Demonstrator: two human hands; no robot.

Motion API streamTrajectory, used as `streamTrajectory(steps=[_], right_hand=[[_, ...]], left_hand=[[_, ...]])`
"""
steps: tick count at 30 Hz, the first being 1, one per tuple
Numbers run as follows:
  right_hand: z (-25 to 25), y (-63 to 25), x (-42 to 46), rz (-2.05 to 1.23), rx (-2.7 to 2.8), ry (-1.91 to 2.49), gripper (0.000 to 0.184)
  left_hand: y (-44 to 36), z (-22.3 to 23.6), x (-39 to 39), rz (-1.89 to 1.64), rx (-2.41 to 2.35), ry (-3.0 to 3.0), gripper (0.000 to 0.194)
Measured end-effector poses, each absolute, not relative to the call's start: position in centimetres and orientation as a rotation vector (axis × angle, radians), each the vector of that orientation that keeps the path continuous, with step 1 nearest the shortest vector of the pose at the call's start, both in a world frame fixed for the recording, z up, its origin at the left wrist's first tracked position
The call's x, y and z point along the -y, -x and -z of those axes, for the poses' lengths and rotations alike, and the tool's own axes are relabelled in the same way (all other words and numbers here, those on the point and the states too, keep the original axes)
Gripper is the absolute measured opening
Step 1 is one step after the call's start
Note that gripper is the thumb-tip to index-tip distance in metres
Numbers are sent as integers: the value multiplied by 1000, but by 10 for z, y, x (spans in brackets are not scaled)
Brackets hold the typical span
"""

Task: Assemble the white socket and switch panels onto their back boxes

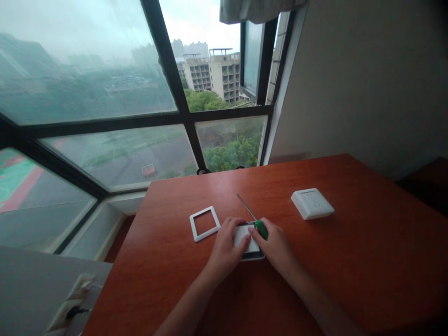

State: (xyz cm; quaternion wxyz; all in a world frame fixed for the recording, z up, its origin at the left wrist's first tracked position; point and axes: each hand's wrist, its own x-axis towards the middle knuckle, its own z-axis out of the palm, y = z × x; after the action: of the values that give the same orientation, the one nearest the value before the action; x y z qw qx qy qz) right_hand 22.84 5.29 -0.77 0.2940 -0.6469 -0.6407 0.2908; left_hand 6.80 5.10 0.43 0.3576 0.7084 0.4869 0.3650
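A white wall switch panel with a dark border [252, 255] lies on the table in front of me. My left hand [229, 245] grips its left side, thumb pressed on the white face. On the right side, my right hand [275, 240] has its thumb on the panel too. A screwdriver with a green handle [261, 229] is tucked in that same hand, its thin metal shaft pointing away to the upper left. Just left of my left hand lies a white square frame [192, 227], flat on the wood. My fingers hide the panel's sides.
A boxed white wall socket [312, 204] sits on the reddish-brown table [350, 261] to the right. Beyond the far edge are dark-framed windows [140, 122]. A black plug [74, 311] is in a wall outlet at lower left.
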Motion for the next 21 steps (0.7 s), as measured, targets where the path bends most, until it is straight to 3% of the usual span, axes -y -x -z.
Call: streamTrajectory(steps=[21], right_hand=[[2, -236, -32, -874, 1846, 1692, 29]], left_hand=[[-37, -6, -31, -854, -1295, -1823, 49]])
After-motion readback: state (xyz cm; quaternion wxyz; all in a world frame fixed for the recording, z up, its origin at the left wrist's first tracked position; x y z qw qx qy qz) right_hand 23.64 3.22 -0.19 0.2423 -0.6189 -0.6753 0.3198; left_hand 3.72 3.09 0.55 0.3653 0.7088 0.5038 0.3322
